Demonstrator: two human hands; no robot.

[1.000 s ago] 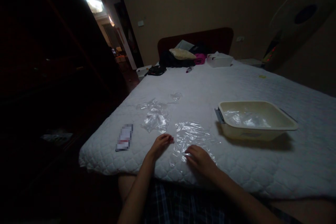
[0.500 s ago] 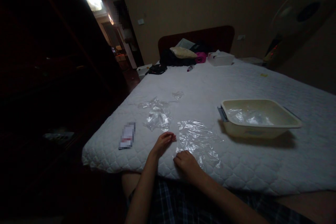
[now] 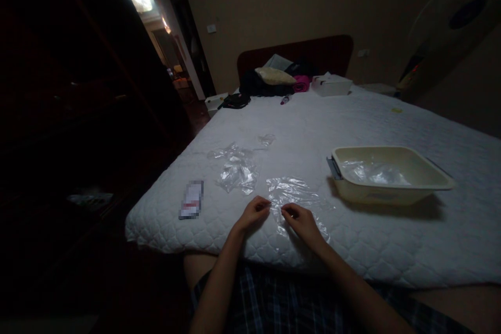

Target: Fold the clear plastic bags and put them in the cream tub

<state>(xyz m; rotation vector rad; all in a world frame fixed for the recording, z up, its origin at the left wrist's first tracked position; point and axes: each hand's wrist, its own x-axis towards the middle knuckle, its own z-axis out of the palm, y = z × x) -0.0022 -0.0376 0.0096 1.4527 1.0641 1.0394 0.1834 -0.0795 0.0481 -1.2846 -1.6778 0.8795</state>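
Note:
A flat, crinkled clear plastic bag [image 3: 297,189] lies on the white quilted bed in front of me. My left hand [image 3: 254,213] is at its left edge, thumb and fingertips pinched together on the plastic. Close by on the right, my right hand [image 3: 303,223] pinches the same bag between thumb and forefinger, over its near half. A narrow strip of shiny plastic shows between the two sets of fingertips. Farther left is a loose heap of clear plastic bags [image 3: 236,169], with a small clear piece [image 3: 266,139] beyond it.
A cream plastic basin [image 3: 391,195] with grey handles stands to the right, clear plastic inside. On the left lies a blurred phone-like object [image 3: 191,200]. Clothes, a pillow [image 3: 275,75] and a white box [image 3: 331,85] are by the headboard. A fan [image 3: 467,13] stands far right.
My right hand has risen and moved right onto the bag, now pinching it. My left hand has shifted slightly right, its fingers closing. A person in the doorway is no longer visible.

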